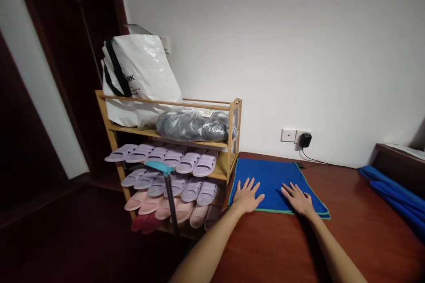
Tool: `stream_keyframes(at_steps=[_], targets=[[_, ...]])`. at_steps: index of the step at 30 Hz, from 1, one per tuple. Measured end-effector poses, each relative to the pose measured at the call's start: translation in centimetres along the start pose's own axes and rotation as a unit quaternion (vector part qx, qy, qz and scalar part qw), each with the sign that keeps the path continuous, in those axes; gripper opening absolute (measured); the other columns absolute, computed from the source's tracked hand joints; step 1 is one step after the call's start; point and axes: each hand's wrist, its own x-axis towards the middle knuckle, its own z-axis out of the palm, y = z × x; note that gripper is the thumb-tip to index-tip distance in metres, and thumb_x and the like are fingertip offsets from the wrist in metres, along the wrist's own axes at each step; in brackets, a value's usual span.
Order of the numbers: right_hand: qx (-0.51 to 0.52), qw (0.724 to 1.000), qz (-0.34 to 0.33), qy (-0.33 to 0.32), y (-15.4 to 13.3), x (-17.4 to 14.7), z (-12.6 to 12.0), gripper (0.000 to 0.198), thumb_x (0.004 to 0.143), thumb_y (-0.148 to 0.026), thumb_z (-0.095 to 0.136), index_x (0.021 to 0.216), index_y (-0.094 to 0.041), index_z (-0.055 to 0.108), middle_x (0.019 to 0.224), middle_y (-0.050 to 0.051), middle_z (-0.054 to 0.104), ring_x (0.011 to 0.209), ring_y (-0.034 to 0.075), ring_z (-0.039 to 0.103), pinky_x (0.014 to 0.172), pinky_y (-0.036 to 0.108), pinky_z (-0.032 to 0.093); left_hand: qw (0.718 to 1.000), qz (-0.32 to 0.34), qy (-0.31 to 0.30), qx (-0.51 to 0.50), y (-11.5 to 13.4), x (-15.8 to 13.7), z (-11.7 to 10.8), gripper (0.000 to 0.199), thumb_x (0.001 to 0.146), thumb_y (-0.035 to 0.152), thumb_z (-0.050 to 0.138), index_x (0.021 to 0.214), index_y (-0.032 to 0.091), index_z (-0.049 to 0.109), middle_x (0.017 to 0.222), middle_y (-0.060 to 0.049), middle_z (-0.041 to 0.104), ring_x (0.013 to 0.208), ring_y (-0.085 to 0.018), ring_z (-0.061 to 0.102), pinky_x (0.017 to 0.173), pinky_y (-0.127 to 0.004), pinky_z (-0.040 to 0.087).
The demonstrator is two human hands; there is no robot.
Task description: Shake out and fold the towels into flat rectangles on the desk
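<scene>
A blue cloth (pixel 270 181) with green edging lies flat on the reddish-brown wooden table (pixel 265 247), up against the wall side. Its lower right corner shows two layers, so it looks folded. My left hand (pixel 247 196) rests palm down on the cloth's near left part, fingers spread. Near the right part of its front edge, my right hand (pixel 299 200) also lies palm down with fingers apart. Neither hand grips anything.
Left of the table stands a wooden shoe rack (pixel 234 124) with rows of slippers (pixel 195 163), a white bag (pixel 142 66) and a plastic-wrapped grey bundle (pixel 192 124). A black plug (pixel 305 140) trails a cable. More blue fabric (pixel 395 194) lies right. A blue-topped handle (pixel 160 167) stands before the rack.
</scene>
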Motion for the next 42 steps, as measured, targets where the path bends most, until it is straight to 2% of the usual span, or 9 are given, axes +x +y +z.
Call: stream_keyframes(at_steps=[2,4,8,13,18,21,25,30,42], targets=[[0.012,1.0,0.01,-0.002,0.7,1.2,-1.3,0.071,0.085,-0.068,0.004,0.134,-0.035,0.043,0.139,0.002,0.043,0.129,0.023,0.039,0.103,0.047,0.03,1.0,0.0,0.005,0.0,-0.1,0.0,0.1,0.07,0.088,0.065,0.015,0.146,0.027,0.025,0.154,-0.004,0.015,0.141,-0.027,0.005,0.109,-0.057,0.0],[0.012,1.0,0.014,0.015,1.1,2.7,-2.3,0.072,0.086,-0.066,0.005,0.135,-0.03,0.043,0.138,0.004,0.044,0.127,0.022,0.041,0.103,0.046,0.03,1.0,0.001,0.012,-0.001,-0.3,0.1,0.3,0.069,0.088,0.065,0.016,0.146,0.027,0.027,0.153,-0.004,0.017,0.141,-0.027,0.007,0.109,-0.058,0.001],[-0.011,0.999,0.007,0.04,1.5,5.2,-1.8,0.065,0.087,-0.063,0.019,0.143,-0.03,0.028,0.151,0.001,0.019,0.139,0.018,0.018,0.111,0.044,0.019,0.999,0.009,0.029,-0.01,-0.7,0.1,0.8,0.07,0.088,0.067,0.015,0.146,0.029,0.026,0.153,-0.003,0.017,0.141,-0.027,0.008,0.109,-0.057,0.001],[-0.04,0.994,0.086,0.05,2.6,6.2,0.5,0.075,0.087,-0.064,0.018,0.144,-0.016,0.025,0.151,0.013,0.017,0.14,0.025,0.013,0.108,0.053,0.018,1.0,0.018,0.018,-0.013,-0.9,0.2,0.9,0.072,0.087,0.069,0.012,0.146,0.029,0.024,0.154,-0.003,0.014,0.141,-0.026,0.006,0.109,-0.058,0.001],[-0.077,0.988,0.088,0.104,1.2,4.6,-0.2,0.073,0.09,-0.057,0.022,0.144,-0.008,0.023,0.15,0.02,0.014,0.14,0.031,0.007,0.109,0.057,0.004,1.0,0.012,0.016,-0.001,-0.6,0.1,0.6,0.071,0.087,0.068,0.013,0.146,0.029,0.024,0.154,-0.003,0.015,0.141,-0.026,0.006,0.109,-0.058,0.002],[-0.093,0.989,0.033,0.108,-1.0,2.1,0.0,0.07,0.089,-0.059,0.025,0.146,-0.019,0.018,0.153,0.012,0.006,0.141,0.028,0.002,0.11,0.055,0.004,1.0,0.011,0.006,0.004,-0.3,0.1,0.2,0.072,0.088,0.068,0.013,0.146,0.028,0.025,0.154,-0.004,0.015,0.141,-0.027,0.006,0.109,-0.059,0.003],[-0.093,0.994,-0.019,0.046,-2.9,-1.2,1.6,0.066,0.086,-0.067,0.017,0.144,-0.035,0.023,0.151,0.003,0.019,0.139,0.025,0.015,0.106,0.053,0.021,1.0,0.007,-0.008,0.001,0.0,0.0,-0.2,0.072,0.088,0.067,0.014,0.146,0.026,0.025,0.154,-0.005,0.014,0.141,-0.027,0.006,0.109,-0.058,0.001],[-0.097,0.995,-0.011,0.028,-3.3,-2.3,2.2,0.064,0.089,-0.062,0.016,0.145,-0.032,0.02,0.152,0.005,0.015,0.14,0.026,0.01,0.107,0.054,0.017,1.0,0.003,-0.017,-0.004,0.0,0.2,-0.1,0.071,0.088,0.067,0.016,0.146,0.028,0.024,0.154,-0.003,0.013,0.141,-0.026,0.004,0.109,-0.057,-0.001],[-0.074,0.997,-0.007,0.023,-3.7,-0.9,1.8,0.064,0.088,-0.064,0.016,0.144,-0.034,0.022,0.152,0.002,0.016,0.14,0.023,0.01,0.108,0.051,0.017,1.0,0.014,-0.019,0.012,-1.5,2.0,-0.4,0.071,0.087,0.068,0.016,0.146,0.029,0.024,0.154,-0.003,0.014,0.141,-0.028,0.007,0.109,-0.059,0.004]])
